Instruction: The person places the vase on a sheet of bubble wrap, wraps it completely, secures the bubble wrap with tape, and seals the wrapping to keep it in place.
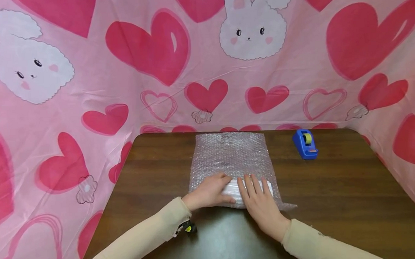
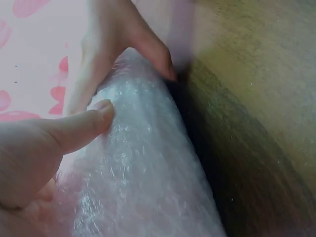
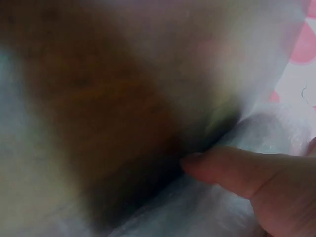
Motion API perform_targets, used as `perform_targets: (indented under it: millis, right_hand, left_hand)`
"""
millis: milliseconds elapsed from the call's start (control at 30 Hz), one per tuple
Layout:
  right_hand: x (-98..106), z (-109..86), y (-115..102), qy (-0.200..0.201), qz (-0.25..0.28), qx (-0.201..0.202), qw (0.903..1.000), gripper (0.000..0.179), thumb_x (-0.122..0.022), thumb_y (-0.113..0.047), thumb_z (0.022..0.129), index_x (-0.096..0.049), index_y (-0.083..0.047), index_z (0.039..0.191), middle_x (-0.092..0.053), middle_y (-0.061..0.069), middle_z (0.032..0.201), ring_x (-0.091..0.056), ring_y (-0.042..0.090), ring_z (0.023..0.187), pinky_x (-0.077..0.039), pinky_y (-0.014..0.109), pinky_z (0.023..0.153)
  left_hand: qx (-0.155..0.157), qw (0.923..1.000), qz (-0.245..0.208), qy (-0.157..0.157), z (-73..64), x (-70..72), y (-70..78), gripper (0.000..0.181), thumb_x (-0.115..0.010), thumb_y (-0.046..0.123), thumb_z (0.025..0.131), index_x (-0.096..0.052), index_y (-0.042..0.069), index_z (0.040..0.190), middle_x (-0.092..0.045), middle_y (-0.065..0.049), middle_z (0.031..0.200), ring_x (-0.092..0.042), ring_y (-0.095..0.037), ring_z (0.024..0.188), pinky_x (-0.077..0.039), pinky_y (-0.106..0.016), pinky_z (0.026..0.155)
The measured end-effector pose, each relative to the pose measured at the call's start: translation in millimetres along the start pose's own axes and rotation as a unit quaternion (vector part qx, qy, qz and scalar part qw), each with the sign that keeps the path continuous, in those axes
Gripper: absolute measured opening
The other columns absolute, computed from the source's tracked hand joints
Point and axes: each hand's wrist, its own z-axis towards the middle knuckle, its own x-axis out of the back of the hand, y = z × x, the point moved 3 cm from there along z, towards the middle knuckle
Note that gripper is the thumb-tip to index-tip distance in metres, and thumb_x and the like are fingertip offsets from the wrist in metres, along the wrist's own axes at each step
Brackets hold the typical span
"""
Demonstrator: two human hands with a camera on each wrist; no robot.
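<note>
A sheet of bubble wrap (image 1: 231, 155) lies on the table with a white bundle (image 1: 232, 189) wrapped at its near end. My left hand (image 1: 210, 191) grips the bundle's left part, its thumb (image 2: 94, 123) pressing on the plastic in the left wrist view. Laid across the right part is my right hand (image 1: 261, 202), fingers extended over the top. Its thumb (image 3: 217, 165) touches the bundle's near side in the right wrist view. What the wrap encloses cannot be made out beyond its white surface.
A blue tape dispenser (image 1: 304, 144) with a yellow roll stands at the back right of the dark wooden table (image 1: 335, 185). The wrap reaches the table's back edge. A pink cloth (image 1: 267, 72) with hearts and rabbits hangs behind and at the sides.
</note>
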Motion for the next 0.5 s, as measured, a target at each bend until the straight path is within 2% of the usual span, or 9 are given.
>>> perform_targets:
  millis: [67,133,167,200,267,300,367,433,500]
  right_hand:
    - [-3.6,1.9,1.7,-0.008,0.005,-0.004,0.9999,0.05,-0.017,-0.005,0.109,-0.052,0.005,0.142,-0.06,0.03,0.133,-0.061,0.044,0.122,-0.051,0.059,0.097]
    - [-6.0,3.8,3.5,-0.01,0.01,-0.006,0.9999,0.04,-0.041,-0.01,0.104,-0.054,0.005,0.139,-0.061,0.029,0.128,-0.062,0.043,0.117,-0.052,0.058,0.095]
    - [-7.0,4.7,4.4,-0.008,0.014,-0.005,0.9999,0.044,-0.057,-0.015,0.097,-0.054,0.005,0.137,-0.061,0.029,0.125,-0.062,0.043,0.114,-0.052,0.058,0.094]
    - [-7.9,5.5,5.3,-0.006,0.017,-0.003,0.9998,0.056,-0.071,-0.02,0.086,-0.055,0.005,0.135,-0.061,0.028,0.122,-0.062,0.043,0.111,-0.053,0.057,0.093]
    - [-8.1,7.1,7.3,-0.001,0.023,0.003,0.9997,0.078,-0.088,-0.026,0.067,-0.056,0.004,0.131,-0.06,0.026,0.117,-0.062,0.041,0.105,-0.053,0.056,0.09]
    - [-8.1,7.8,8.2,0.001,0.027,0.005,0.9996,0.085,-0.092,-0.028,0.059,-0.056,0.003,0.129,-0.06,0.025,0.115,-0.061,0.04,0.102,-0.053,0.055,0.089]
    - [-8.0,8.5,9.8,0.001,0.035,0.011,0.9993,0.091,-0.095,-0.03,0.052,-0.056,0.003,0.128,-0.06,0.024,0.113,-0.06,0.038,0.1,-0.052,0.054,0.087]
    - [-7.0,8.9,11.1,-0.001,0.046,0.015,0.9989,0.09,-0.094,-0.029,0.052,-0.056,0.003,0.127,-0.06,0.023,0.112,-0.06,0.038,0.098,-0.052,0.054,0.086]
    - [-6.3,8.9,12.4,-0.007,0.055,0.016,0.9983,0.089,-0.093,-0.028,0.052,-0.056,0.003,0.127,-0.06,0.023,0.111,-0.06,0.037,0.097,-0.052,0.053,0.085]
  left_hand:
    - [-0.006,1.0,0.007,0.003,-0.7,-0.3,0.1,0.064,-0.082,0.042,0.088,-0.064,0.0,0.133,-0.068,-0.012,0.118,-0.066,-0.024,0.098,-0.055,-0.037,0.08]
    - [-0.013,0.9999,0.011,0.003,-1.3,-0.6,-0.5,0.064,-0.08,0.043,0.09,-0.064,-0.001,0.134,-0.068,-0.012,0.117,-0.066,-0.022,0.096,-0.055,-0.035,0.077]
    - [-0.018,0.9998,0.013,0.003,-1.5,-0.5,-1.0,0.063,-0.079,0.043,0.091,-0.063,-0.001,0.133,-0.067,-0.012,0.117,-0.065,-0.022,0.094,-0.054,-0.034,0.076]
    - [-0.022,0.9996,0.014,0.002,-1.6,-0.2,-1.4,0.062,-0.079,0.043,0.092,-0.063,-0.001,0.133,-0.067,-0.012,0.116,-0.065,-0.021,0.094,-0.054,-0.034,0.076]
    - [-0.03,0.9993,0.022,-0.002,-1.6,0.3,-2.7,0.061,-0.076,0.044,0.093,-0.063,0.0,0.134,-0.067,-0.011,0.118,-0.065,-0.021,0.096,-0.054,-0.036,0.079]
    - [-0.031,0.9991,0.027,-0.006,-1.5,0.8,-3.2,0.061,-0.075,0.045,0.094,-0.063,0.001,0.134,-0.068,-0.011,0.12,-0.066,-0.021,0.099,-0.055,-0.038,0.085]
    - [-0.03,0.9987,0.041,-0.008,-1.5,0.9,-4.2,0.061,-0.074,0.048,0.094,-0.064,0.004,0.134,-0.069,-0.011,0.124,-0.067,-0.023,0.107,-0.052,-0.046,0.099]
    - [-0.025,0.9977,0.062,-0.002,-2.5,0.7,-3.8,0.062,-0.073,0.054,0.093,-0.066,0.006,0.133,-0.07,-0.009,0.128,-0.066,-0.024,0.118,-0.043,-0.057,0.111]
    - [-0.019,0.9944,0.101,0.022,-5.0,0.1,-1.4,0.066,-0.072,0.059,0.09,-0.067,0.009,0.132,-0.07,-0.008,0.13,-0.063,-0.028,0.127,-0.034,-0.064,0.116]
